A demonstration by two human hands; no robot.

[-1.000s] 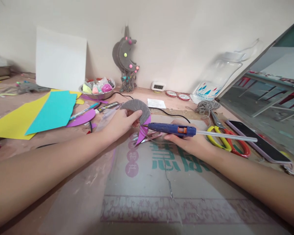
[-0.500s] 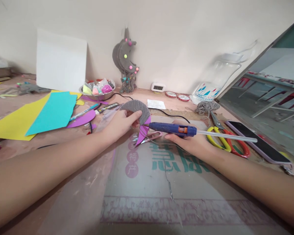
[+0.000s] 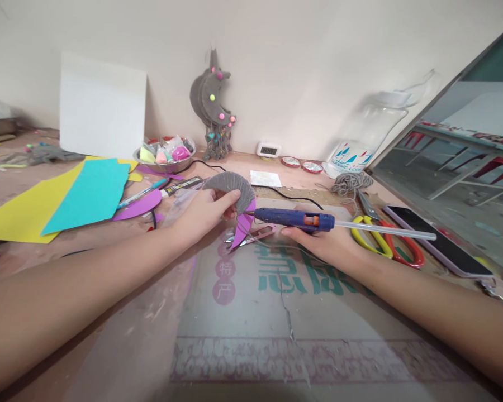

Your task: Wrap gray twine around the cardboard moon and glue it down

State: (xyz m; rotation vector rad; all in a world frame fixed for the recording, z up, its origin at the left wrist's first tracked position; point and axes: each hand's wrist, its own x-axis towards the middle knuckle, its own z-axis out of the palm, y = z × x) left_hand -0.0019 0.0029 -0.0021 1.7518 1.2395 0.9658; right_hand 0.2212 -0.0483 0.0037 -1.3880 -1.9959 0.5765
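Note:
Between the thumb and fingers of my left hand (image 3: 212, 211) is a purple crescent (image 3: 243, 226), its upper part wound with grey yarn (image 3: 231, 185). My right hand (image 3: 314, 237) is closed around a blue hot glue gun (image 3: 293, 219), lying level. The gun's nozzle meets the bare purple part of the crescent, close to the edge of the winding. A clear glue stick (image 3: 388, 228) sticks out of its back end. Under the crescent lie small pink-handled thread snips (image 3: 260, 234). A thin strand of yarn trails from the crescent toward my right hand.
Yellow-and-red scissors (image 3: 388, 240), a phone (image 3: 440, 240) and a grey yarn ball (image 3: 350, 183) lie at right, near a clear jug (image 3: 360, 139). Turquoise (image 3: 88, 195) and yellow sheets (image 3: 20, 209) lie left. Behind stand a clay bowl (image 3: 167, 159), a timer (image 3: 269, 149) and a hanging grey moon ornament (image 3: 212, 103).
The view has shifted very slightly. Both hands keep their grips, and the glue gun's nozzle stays at the same spot on the crescent.

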